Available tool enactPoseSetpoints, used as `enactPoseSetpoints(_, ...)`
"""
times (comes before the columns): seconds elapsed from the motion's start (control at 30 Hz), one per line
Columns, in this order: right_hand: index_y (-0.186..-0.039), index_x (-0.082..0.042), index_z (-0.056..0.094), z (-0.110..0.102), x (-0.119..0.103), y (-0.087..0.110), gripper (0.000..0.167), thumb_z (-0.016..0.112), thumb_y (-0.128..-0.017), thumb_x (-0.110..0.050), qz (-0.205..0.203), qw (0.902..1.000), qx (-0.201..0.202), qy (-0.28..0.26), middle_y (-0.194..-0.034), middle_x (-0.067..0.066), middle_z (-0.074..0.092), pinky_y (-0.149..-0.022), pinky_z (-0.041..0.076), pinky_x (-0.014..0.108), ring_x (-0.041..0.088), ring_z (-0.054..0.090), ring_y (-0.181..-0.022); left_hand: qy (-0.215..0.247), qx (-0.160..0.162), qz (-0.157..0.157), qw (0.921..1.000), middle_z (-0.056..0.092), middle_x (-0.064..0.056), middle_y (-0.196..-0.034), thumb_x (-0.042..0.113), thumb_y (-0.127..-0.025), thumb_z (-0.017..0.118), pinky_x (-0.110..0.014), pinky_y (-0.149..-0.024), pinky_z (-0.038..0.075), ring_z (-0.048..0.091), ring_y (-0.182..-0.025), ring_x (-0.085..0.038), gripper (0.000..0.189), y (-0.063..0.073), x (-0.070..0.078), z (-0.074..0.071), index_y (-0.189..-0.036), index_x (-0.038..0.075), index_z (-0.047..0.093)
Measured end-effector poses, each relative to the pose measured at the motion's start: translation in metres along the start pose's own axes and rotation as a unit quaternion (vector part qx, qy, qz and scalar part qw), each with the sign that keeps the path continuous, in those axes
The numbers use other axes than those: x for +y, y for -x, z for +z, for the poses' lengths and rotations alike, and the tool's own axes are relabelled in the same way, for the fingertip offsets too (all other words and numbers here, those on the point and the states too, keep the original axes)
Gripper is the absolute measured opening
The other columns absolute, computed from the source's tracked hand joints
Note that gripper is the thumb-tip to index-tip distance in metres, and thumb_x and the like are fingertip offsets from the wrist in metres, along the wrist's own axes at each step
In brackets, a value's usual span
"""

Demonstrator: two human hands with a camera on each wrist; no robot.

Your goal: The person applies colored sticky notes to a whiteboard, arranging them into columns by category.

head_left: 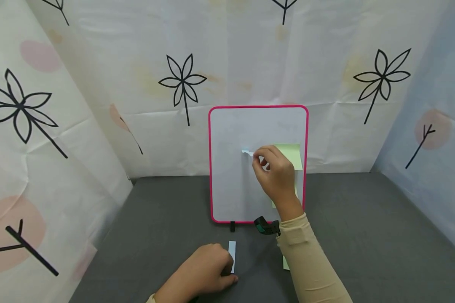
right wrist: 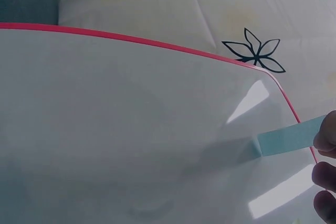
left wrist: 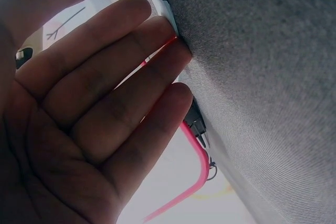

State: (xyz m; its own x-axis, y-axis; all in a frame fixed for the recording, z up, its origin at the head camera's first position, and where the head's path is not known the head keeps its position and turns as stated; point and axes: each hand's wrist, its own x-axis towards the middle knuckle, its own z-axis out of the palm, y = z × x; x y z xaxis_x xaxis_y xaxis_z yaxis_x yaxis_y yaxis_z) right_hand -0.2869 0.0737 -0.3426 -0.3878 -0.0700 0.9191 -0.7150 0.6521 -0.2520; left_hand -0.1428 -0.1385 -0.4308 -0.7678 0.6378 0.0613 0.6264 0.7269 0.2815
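My right hand (head_left: 277,172) pinches a light blue paper strip (right wrist: 289,137) between thumb and fingertips in front of the whiteboard (head_left: 227,189). The strip's free end reaches toward the board; in the right wrist view a shadow falls beside it, and whether it touches the surface I cannot tell. My left hand (head_left: 208,269) is low over the grey table, next to another light blue strip (head_left: 232,250) that its fingers partly cover. In the left wrist view those fingers (left wrist: 131,90) lie loosely extended side by side, tips close to the table and the strip.
The pink-framed whiteboard stands upright with a small black foot (head_left: 232,227) below. A pale green note (head_left: 293,156) is on its right side, with more green lower, partly hidden. Another green piece (head_left: 286,264) lies beside the right forearm. Patterned cloth walls (head_left: 250,54) enclose the table.
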Motion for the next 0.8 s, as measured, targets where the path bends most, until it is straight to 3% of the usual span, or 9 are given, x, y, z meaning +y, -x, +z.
enactPoseSetpoints(0.47, -0.088, -0.001, 0.075, -0.0001, 0.0023, 0.0001, 0.004, 0.076, -0.090, 0.002, 0.006, 0.9994, -0.027, 0.023, -0.095, 0.013, 0.075, -0.072, 0.057, 0.041, 0.027, 0.069, -0.074, 0.013, -0.019, -0.012, 0.9997, 0.034, 0.015, -0.045, 0.032, -0.085, 0.087, -0.018, -0.045, 0.028, 0.033, -0.047, 0.000, 0.049, -0.0016, 0.0012, -0.0008, -0.052, 0.024, 0.053)
enactPoseSetpoints(0.8, -0.085, -0.003, 0.072, 0.0017, 0.0052, 0.0023, 0.005, 0.073, -0.089, 0.001, 0.011, 0.9988, -0.047, 0.010, -0.099, 0.011, 0.076, -0.075, 0.058, 0.042, 0.026, 0.070, -0.082, 0.019, -0.023, -0.012, 0.9995, 0.032, 0.014, -0.045, 0.033, -0.086, 0.087, -0.019, -0.044, 0.026, 0.033, -0.046, 0.000, 0.050, -0.0020, 0.0017, -0.0017, -0.051, 0.024, 0.052)
